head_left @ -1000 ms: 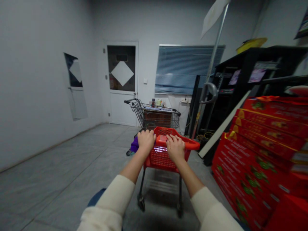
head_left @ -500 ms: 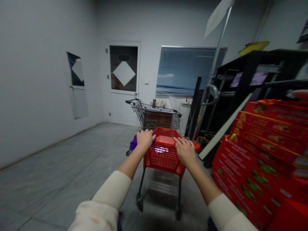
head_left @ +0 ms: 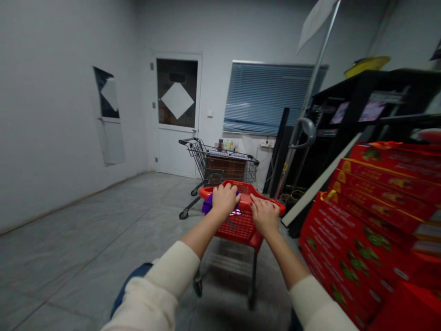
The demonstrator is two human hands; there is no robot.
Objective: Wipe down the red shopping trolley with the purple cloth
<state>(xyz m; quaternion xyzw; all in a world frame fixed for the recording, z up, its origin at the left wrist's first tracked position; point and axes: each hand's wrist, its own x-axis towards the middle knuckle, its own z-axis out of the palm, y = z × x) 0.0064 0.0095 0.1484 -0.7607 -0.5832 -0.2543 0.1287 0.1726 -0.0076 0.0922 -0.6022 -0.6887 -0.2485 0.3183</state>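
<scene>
A small red plastic shopping cart (head_left: 237,227) stands in front of me on dark legs with wheels. My left hand (head_left: 225,200) presses a purple cloth (head_left: 207,203) against the cart's handle (head_left: 246,198), left of its middle; part of the cloth sticks out beside the fingers. My right hand (head_left: 265,215) holds the right part of the same handle, its fingers bent over the top. The undersides of both hands are hidden.
A dark wire shopping cart (head_left: 229,168) stands just beyond, with a brown box in it. Red cartons (head_left: 372,239) are stacked close on the right, near black shelving (head_left: 365,87). A white door (head_left: 177,151) and a wall mirror (head_left: 112,138) are at the back left.
My left hand has slid right along the handle with the purple cloth, baring the handle's left end. My right hand stays almost in place on the handle. The view has shifted slightly.
</scene>
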